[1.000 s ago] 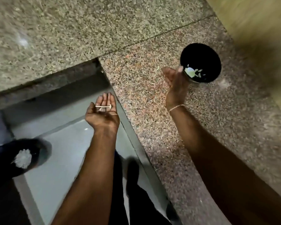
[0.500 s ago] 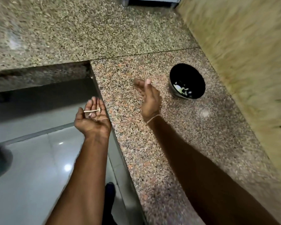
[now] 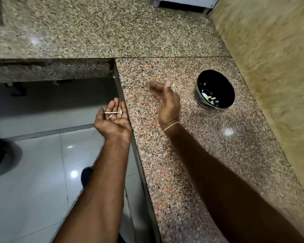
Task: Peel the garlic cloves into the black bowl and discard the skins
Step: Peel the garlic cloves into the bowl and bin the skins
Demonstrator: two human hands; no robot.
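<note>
The black bowl (image 3: 218, 88) stands on the speckled granite counter (image 3: 191, 155) near the right wall, with a few pale peeled garlic cloves (image 3: 208, 99) in its bottom. My left hand (image 3: 113, 118) is held palm up just off the counter's left edge, fingers straight, with a thin dry garlic stem and bits of skin (image 3: 113, 113) lying across the palm. My right hand (image 3: 165, 100) hovers over the counter to the left of the bowl, fingers relaxed and blurred; nothing is held in it. A small pale scrap (image 3: 173, 85) lies on the counter by its fingertips.
A second granite slab (image 3: 95, 28) runs across the back. A yellowish wall (image 3: 274, 67) bounds the counter on the right. Below left is grey tiled floor (image 3: 42, 172) with a dark round bin (image 3: 0, 158) at the left edge and my shoe (image 3: 86, 176).
My right hand has drawn back from the bowl's rim to the left. The view has tilted up, and the dark bin has slid to the left edge. My left hand still carries the stem.
</note>
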